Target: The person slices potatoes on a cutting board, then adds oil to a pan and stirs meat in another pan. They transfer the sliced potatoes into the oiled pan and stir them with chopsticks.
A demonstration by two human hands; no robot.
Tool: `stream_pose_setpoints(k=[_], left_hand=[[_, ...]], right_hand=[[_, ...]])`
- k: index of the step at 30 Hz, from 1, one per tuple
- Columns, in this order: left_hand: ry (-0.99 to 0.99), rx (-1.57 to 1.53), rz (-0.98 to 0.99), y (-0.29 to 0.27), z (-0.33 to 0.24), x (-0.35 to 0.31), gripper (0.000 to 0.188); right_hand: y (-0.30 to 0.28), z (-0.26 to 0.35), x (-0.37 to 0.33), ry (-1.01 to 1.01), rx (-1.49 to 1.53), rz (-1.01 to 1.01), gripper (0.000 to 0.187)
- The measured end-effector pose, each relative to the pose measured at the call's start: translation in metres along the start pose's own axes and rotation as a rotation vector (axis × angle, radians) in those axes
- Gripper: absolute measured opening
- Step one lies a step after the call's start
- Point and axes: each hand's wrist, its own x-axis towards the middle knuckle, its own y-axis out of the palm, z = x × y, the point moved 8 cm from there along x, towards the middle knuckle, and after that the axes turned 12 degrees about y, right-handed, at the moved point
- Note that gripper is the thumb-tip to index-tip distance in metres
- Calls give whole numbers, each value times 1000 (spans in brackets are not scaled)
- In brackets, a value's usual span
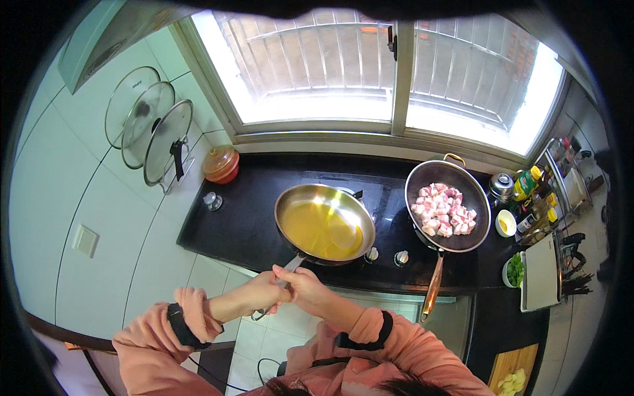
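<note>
A stainless frying pan is over the stove, tilted slightly, with yellow oil spread across its bottom. My left hand is wrapped around the pan's metal handle. Beside it, my right hand is closed on the same handle, its thumb lying along it. To the right sits a dark wok with a copper-coloured handle, holding chunks of raw pink-and-white meat. Neither hand touches the wok.
Two stove knobs lie between the pans. A red lidded pot stands at the back left, below glass lids on a wall rack. Seasoning bottles, a small bowl and a cutting board occupy the right.
</note>
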Motion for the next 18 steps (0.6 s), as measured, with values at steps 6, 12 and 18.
stream_pose_setpoints(k=[6,12,18], left_hand=[[-95,-53,58,12,-24,-22,13],[-136,-198,40,22,-29,-35,11],[-170,-317,48,31,-20,-40,11]], right_hand=[[13,6,-20,53,-32,-65,39],[28,10,-36,36,-35,15,38],[24,3,-44,92,-69,-44,39]])
